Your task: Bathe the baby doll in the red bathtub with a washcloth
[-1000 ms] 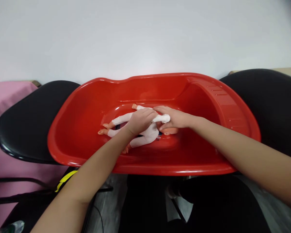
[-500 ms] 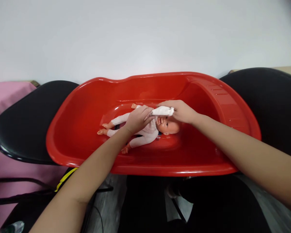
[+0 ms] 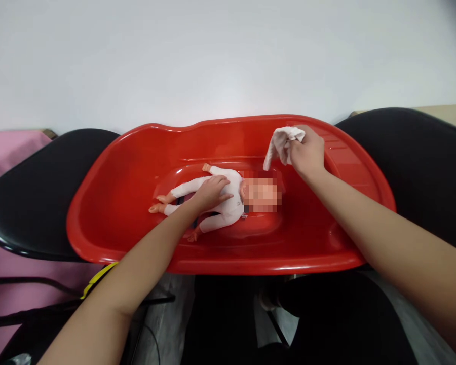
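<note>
A baby doll in white clothing lies on its back in a red baby bathtub, feet to the left and head to the right. The doll's head is blurred over. My left hand rests on the doll's belly with its fingers stretched out, holding nothing. Up and to the right of the doll's head, my right hand is closed around a white cloth. The cloth hangs crumpled from the fingers, apart from the doll.
The tub's ends rest over two black chair seats, one on the left and one on the right. A white wall stands behind. Pink fabric hangs at the far left.
My right hand has lifted the cloth up and to the right, off the doll's face. My left hand has let go of the cloth and settled flat on the doll's belly.
</note>
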A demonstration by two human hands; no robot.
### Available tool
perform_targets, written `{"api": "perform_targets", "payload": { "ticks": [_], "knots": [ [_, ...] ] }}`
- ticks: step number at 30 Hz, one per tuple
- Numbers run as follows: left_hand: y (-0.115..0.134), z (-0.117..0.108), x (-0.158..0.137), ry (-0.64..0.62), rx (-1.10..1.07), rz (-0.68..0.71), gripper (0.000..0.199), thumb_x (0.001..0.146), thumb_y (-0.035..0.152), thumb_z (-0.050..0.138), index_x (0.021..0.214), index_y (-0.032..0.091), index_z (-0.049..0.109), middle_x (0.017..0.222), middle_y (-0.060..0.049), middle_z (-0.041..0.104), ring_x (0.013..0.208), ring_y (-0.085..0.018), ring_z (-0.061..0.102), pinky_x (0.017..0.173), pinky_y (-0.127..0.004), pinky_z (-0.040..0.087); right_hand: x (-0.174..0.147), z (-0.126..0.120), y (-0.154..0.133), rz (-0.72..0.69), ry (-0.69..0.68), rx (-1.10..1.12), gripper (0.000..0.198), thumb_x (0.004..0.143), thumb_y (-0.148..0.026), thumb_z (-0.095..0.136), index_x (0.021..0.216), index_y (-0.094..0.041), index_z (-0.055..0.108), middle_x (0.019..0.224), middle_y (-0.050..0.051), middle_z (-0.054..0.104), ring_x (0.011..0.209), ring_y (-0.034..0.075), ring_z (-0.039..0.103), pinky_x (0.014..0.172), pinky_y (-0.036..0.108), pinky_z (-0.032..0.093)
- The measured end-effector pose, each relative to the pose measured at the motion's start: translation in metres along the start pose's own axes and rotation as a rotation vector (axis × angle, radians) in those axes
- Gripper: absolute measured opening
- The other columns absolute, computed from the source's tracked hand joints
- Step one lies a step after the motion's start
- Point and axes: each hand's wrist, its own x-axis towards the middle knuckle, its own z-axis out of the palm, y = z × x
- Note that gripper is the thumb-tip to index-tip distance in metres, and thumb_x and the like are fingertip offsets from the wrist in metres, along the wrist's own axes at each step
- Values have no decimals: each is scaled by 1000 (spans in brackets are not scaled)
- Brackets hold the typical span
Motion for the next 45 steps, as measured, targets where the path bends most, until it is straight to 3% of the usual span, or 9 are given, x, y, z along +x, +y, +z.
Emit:
{"api": "perform_targets", "payload": {
  "ticks": [3,10,16,22,26,32,37,42,45],
  "knots": [
    [4,7,-4,34,36,66,51,90,45,68,137,26,62,153,-11,55,143,-35,46,117,-48,37,3,0,2,91,-94,-172,26,90,-29,48,102,-20,69,102,11,74,98,30,68,84,40,52],
    [6,25,-30,78,147,172,57,96,43,65,146,19,53,162,-21,42,150,-40,37,121,-64,26,3,5,3,126,-277,-344,30,90,-27,48,104,-17,72,103,19,74,96,34,69,79,41,52],
    [1,25,-62,-69,190,589,44,98,35,61,141,32,59,158,-7,51,150,-31,40,129,-61,14,5,10,1,92,-384,-334,28,86,-23,48,95,-17,73,100,17,76,92,31,69,76,38,51],
    [14,35,-54,-80,191,522,50,95,19,51,137,42,63,154,2,56,147,-27,45,126,-53,29,5,14,1,68,-456,-288,22,85,-25,51,86,-18,71,92,13,77,84,26,70,70,31,48],
    [21,33,-50,-130,205,465,51,94,18,50,138,40,63,146,0,62,142,-27,52,122,-50,34,5,18,4,79,-474,-271,21,89,-27,51,87,-19,70,87,9,76,78,21,69,67,27,45],
    [26,30,-51,-147,207,483,44,105,15,39,135,34,64,148,0,60,143,-26,48,124,-50,25,5,22,8,55,-471,-236,18,84,-17,53,89,-16,70,90,9,75,75,18,66,63,24,40],
    [15,28,-46,-130,301,515,43,110,19,34,139,33,63,160,-4,49,151,-29,36,128,-58,12,-1,21,6,10,-353,-71,23,81,-18,55,98,-15,71,94,9,74,77,17,63,64,24,42],
    [2,14,-38,24,422,501,41,108,22,41,142,33,61,159,-8,49,147,-32,41,120,-61,28,-10,21,6,47,-320,125,16,78,-24,59,86,-16,69,74,4,69,65,17,59,57,25,42],
    [0,4,-34,75,439,425,41,106,24,47,142,35,62,156,-11,52,141,-33,49,112,-58,39,-14,17,3,-10,-338,202,18,78,-21,55,86,-16,69,76,4,70,66,18,61,58,27,45]
  ]
}}
